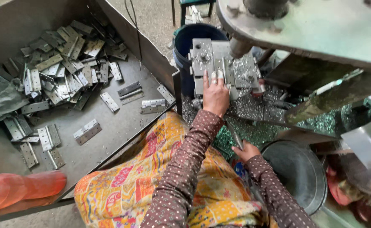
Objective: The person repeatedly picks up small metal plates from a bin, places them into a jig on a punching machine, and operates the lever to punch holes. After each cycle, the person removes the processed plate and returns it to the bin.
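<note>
My left hand (215,93) reaches forward onto the grey metal jig block (206,59) of a press machine, fingers pressing a small metal hinge plate (219,69) under the round ram (238,47). My right hand (245,150) is lower, near my lap, closed around a thin dark metal lever (235,135). Both arms wear brown dotted sleeves. Shiny metal shavings (253,110) cover the machine bed around the jig.
A large metal tray (122,122) on the left holds a heap of several grey hinges (58,67) and loose ones. A blue bucket (188,38) stands behind the jig, a dark round pan (299,173) at lower right, an orange plastic bottle (20,189) at lower left.
</note>
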